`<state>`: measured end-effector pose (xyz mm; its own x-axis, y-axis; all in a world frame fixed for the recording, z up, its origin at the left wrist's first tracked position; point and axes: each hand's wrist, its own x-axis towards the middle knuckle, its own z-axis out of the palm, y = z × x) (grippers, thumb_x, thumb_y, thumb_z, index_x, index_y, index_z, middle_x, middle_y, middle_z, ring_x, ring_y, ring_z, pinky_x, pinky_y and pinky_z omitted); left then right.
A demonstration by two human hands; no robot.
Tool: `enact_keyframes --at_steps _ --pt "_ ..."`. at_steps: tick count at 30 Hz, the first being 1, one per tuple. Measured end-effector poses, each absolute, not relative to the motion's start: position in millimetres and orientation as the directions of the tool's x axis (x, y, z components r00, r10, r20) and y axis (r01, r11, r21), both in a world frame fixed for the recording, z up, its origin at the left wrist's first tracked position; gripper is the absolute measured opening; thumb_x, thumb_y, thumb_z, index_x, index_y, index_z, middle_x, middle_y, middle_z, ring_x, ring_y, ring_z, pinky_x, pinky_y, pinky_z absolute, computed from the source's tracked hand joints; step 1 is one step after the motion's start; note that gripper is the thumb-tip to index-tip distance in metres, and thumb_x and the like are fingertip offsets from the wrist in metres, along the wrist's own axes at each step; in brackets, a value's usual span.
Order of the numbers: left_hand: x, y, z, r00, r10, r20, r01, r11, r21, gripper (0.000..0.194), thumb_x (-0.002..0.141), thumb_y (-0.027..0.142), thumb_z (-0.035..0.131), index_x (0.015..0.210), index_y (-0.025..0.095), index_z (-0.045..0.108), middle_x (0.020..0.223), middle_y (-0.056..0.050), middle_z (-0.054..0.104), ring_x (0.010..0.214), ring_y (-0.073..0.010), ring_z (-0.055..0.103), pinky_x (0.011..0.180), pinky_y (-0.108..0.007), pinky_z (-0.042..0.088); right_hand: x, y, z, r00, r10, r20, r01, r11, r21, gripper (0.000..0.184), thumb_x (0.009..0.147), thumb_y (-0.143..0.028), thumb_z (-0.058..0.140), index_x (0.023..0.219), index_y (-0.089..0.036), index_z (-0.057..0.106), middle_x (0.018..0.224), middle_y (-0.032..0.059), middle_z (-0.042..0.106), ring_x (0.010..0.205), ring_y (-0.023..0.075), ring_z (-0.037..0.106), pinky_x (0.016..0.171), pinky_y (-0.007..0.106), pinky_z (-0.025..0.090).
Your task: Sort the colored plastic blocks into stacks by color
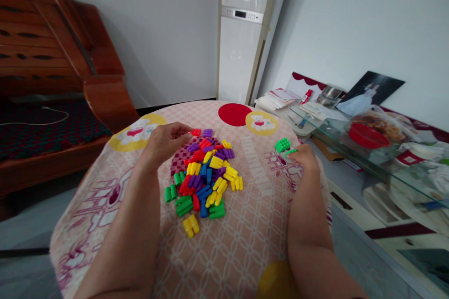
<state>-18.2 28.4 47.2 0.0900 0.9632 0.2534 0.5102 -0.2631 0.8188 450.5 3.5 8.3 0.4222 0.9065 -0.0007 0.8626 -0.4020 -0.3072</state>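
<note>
On the tablecloth lies a loose pile of plastic building blocks (203, 180) in red, yellow, blue, green and purple. At the pile's far left edge, my left hand (166, 142) has its thumb and index finger closed on the end of a red building block (196, 132). A purple block (207, 132) is just to the right of that one. Away to the right, my right hand (307, 158) pinches a green building block (291, 153), partly hidden by the fingers. Right beside it rests a studded green piece (282, 145).
The round table has a patterned pink cloth (259, 215). A wooden bench (105, 98) stands to the left and a tall white cabinet unit (238, 56) behind. Along the right runs a glass-topped stand (396, 168) with papers (280, 98), a red bowl (368, 136) and bags.
</note>
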Motion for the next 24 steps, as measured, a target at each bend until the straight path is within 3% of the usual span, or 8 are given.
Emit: enact_keyframes --at_steps 3,9,14,18,21,24 --pt "-22.8 28.0 48.4 0.07 0.966 0.249 0.538 -0.247 0.806 0.049 0.071 0.051 0.069 0.104 0.016 0.072 0.083 -0.008 0.075 0.07 -0.0196 0.069 0.066 -0.031 0.058 447.6 5.4 4.9 0.464 0.882 -0.082 0.82 -0.462 -0.336 0.018 0.075 -0.027 0.074 0.066 -0.012 0.069 0.05 0.0062 0.062 0.05 0.0176 0.06 0.052 0.026 0.046" --pt "-20.1 23.7 52.7 0.053 0.97 0.236 0.531 -0.228 0.817 0.048 0.071 0.05 0.068 0.103 0.014 0.072 0.084 -0.008 0.075 0.069 -0.0192 0.069 0.064 -0.031 0.058 443.5 7.5 -1.8 0.425 0.904 0.036 0.876 -0.401 -0.269 0.025 0.078 -0.035 0.07 0.082 -0.011 0.074 0.061 0.0065 0.066 0.06 0.0182 0.063 0.056 0.025 0.041" --pt "-22.3 26.0 49.6 0.067 0.973 0.22 0.518 -0.222 0.826 0.047 0.07 0.049 0.069 0.102 0.015 0.071 0.083 -0.008 0.074 0.069 -0.019 0.069 0.064 -0.03 0.058 440.2 7.5 1.8 0.4 0.915 0.059 0.892 -0.373 -0.254 0.024 0.079 -0.035 0.067 0.084 -0.014 0.074 0.067 0.0065 0.067 0.067 0.018 0.063 0.057 0.025 0.037" --pt "-30.9 28.8 45.5 0.06 0.977 0.206 0.536 -0.205 0.819 0.047 0.07 0.05 0.068 0.102 0.015 0.071 0.079 -0.007 0.074 0.066 -0.0191 0.068 0.064 -0.03 0.057 439.4 7.3 1.6 0.409 0.911 0.05 0.877 -0.377 -0.299 0.022 0.079 -0.028 0.065 0.092 -0.012 0.073 0.069 0.0061 0.068 0.067 0.0182 0.063 0.06 0.025 0.041" --pt "-40.4 32.8 39.4 0.056 0.981 0.187 0.591 -0.184 0.785 0.046 0.069 0.05 0.067 0.1 0.017 0.072 0.074 -0.007 0.073 0.067 -0.0204 0.069 0.063 -0.029 0.055 441.5 6.2 1.5 0.395 0.915 0.08 0.889 -0.358 -0.287 0.026 0.074 -0.025 0.066 0.096 -0.012 0.073 0.081 0.0101 0.073 0.077 0.0217 0.068 0.067 0.026 0.047" --pt "-51.6 36.9 31.2 0.044 0.99 0.132 0.694 -0.126 0.709 0.038 0.067 0.047 0.067 0.092 0.02 0.074 0.068 -0.004 0.072 0.066 -0.0216 0.069 0.06 -0.028 0.052 443.1 6.0 8.9 0.42 0.886 0.197 0.894 -0.368 -0.254 0.042 0.068 -0.025 0.07 0.108 -0.011 0.072 0.104 0.0167 0.074 0.097 0.029 0.069 0.079 0.032 0.051"
